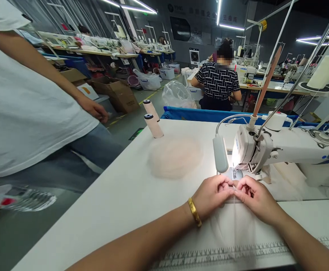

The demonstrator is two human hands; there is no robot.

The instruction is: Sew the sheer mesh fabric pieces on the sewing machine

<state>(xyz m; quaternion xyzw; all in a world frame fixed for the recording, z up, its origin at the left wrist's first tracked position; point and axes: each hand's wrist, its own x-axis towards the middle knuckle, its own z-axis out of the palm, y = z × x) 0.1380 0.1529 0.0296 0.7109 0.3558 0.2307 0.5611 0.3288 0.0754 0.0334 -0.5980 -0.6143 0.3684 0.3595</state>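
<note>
Just in front of the sewing machine (254,146), my left hand (213,194) and my right hand (256,197) meet with their fingertips nearly touching. Both pinch the edge of a sheer, pale fabric (234,226), which hangs down toward the table's front edge. The needle area and metal plate (234,174) lie right behind my fingers, lit by the machine's lamp. A gold bracelet (195,212) circles my left wrist. More sheer fabric (175,156) lies in a loose, blurred heap on the table to the left.
Two thread cones (153,126) stand at the table's back left corner. A printed ruler (221,258) runs along the front edge. At left a person in a white shirt (34,105) stands beside the table. Another person (219,81) sits ahead. Cardboard boxes (116,92) are on the floor.
</note>
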